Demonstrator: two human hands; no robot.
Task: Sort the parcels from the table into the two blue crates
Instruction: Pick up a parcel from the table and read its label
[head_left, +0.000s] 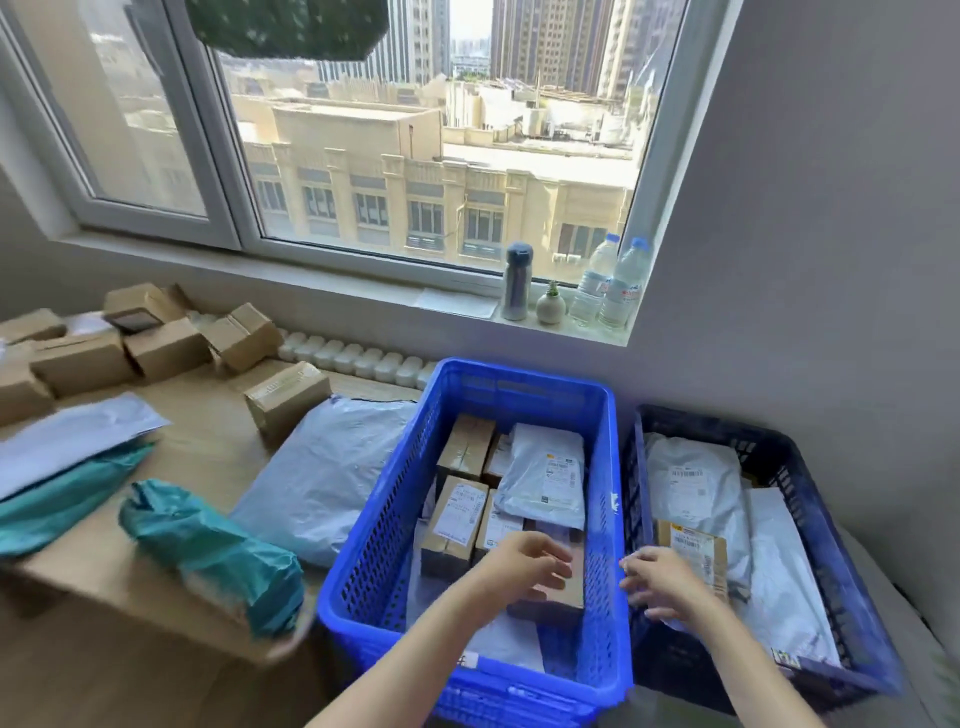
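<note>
A bright blue crate (519, 371) holds several small cardboard boxes and a grey mailer (545, 473). My left hand (524, 569) hovers inside it with relaxed, spread fingers just over a brown box (563, 597) near the front. To its right, a dark blue crate (727, 423) contains white mailers (696, 483) and a labelled brown box (693, 545). My right hand (662, 582) is over that crate's near left edge, fingers loosely curled, holding nothing. On the wooden table (208, 441) lie a teal parcel (218, 556), a grey mailer (322, 467) and a taped box (288, 397).
More cardboard boxes (166, 348) are piled at the table's back left, with a white mailer (78, 436) and another teal bag (62, 499) at the left edge. A flask (516, 283), small vase (550, 306) and two water bottles (613, 286) stand on the sill. A grey wall borders the right.
</note>
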